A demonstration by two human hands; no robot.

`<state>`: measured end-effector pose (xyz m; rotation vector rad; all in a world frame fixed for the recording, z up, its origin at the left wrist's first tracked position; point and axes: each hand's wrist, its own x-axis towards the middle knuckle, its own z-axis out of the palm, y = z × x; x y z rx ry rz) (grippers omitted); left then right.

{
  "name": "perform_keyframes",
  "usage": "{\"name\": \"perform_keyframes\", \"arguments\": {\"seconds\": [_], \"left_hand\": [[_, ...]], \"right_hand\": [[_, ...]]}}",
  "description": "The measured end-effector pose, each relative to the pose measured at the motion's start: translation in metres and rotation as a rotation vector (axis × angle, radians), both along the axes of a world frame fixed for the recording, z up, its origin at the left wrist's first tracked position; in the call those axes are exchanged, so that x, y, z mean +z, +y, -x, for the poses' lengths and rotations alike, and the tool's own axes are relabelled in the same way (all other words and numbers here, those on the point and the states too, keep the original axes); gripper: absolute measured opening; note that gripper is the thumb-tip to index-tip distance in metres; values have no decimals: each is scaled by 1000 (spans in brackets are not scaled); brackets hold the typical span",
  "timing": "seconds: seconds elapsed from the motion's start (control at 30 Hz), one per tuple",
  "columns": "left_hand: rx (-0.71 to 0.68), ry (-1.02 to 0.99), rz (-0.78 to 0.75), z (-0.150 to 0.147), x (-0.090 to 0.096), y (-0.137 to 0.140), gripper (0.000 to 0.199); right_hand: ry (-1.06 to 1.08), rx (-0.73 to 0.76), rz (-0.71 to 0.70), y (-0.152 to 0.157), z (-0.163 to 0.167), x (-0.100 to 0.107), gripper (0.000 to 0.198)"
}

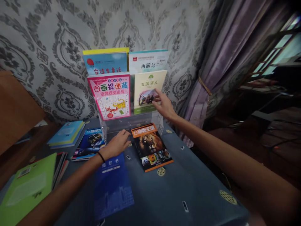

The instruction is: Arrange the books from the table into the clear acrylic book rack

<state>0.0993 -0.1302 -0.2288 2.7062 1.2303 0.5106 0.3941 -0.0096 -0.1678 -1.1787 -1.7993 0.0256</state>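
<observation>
A cream and green book stands upright in the front row of a clear acrylic stand. The fingers of my right hand are at the lower right of its cover, slightly apart and not wrapped round it. Lower down, my left hand is loosely open with nothing visible in it. It is over the table between a blue booklet and an orange and black animal book with a lion on its cover. Left of the cream book stands a pink-bordered picture book.
Behind them stand a blue book and a pale book. On the left of the table lie a dark-blue book, a light-blue stack and a green book. A purple curtain hangs at right.
</observation>
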Motion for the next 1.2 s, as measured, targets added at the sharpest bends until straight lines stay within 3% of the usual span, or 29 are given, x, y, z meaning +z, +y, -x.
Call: {"name": "perform_keyframes", "arguments": {"seconds": [0.13,0.23,0.4,0.63,0.77,0.9,1.07,1.2], "left_hand": [[164,-252,182,-18,-11,9,24],[299,-432,424,-33,-14,12,24],[342,-727,779,-50,-31,6,37],[437,-1043,900,-61,-46,-3,65],[409,-1169,885,-63,-52,-10,85],[373,-1253,871,-62,-62,-16,89],[378,-1325,898,-61,-71,-26,67],[364,-1292,1020,-62,-71,-39,49]], "right_hand": [[-5,19,8,-3,-3,-2,70],[-5,40,13,-8,-3,-1,71],[25,58,12,-20,-3,0,69],[140,151,75,-26,-6,-11,72],[171,162,104,-37,1,-32,70],[69,186,168,-65,11,-63,59],[-157,96,173,-98,17,-114,49],[-174,9,176,-113,16,-147,55]]}}
